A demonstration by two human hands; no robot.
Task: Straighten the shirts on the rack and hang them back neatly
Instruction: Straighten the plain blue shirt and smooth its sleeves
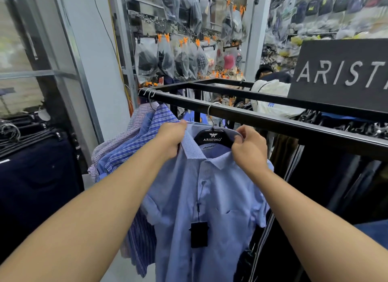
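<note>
the left forearm (94, 208) and right forearm (315, 208) are stretching forward, bare, converging toward the middle. the left hand (171, 140) is curling its fingers round one side of the shirt collar (190, 149), back of the hand facing up. the right hand (248, 148) is pinching the collar's other side between thumb and fingertips.

**Camera Placement: Single Head View**

One wide-angle camera (head-worn, the only view supplied) looks forward and down at close range. The left hand (171, 141) and right hand (248, 149) sit near frame centre, at arm's reach. Beyond the hands runs the rack rail (273, 119); below them hangs the shirt (210, 197).
</note>
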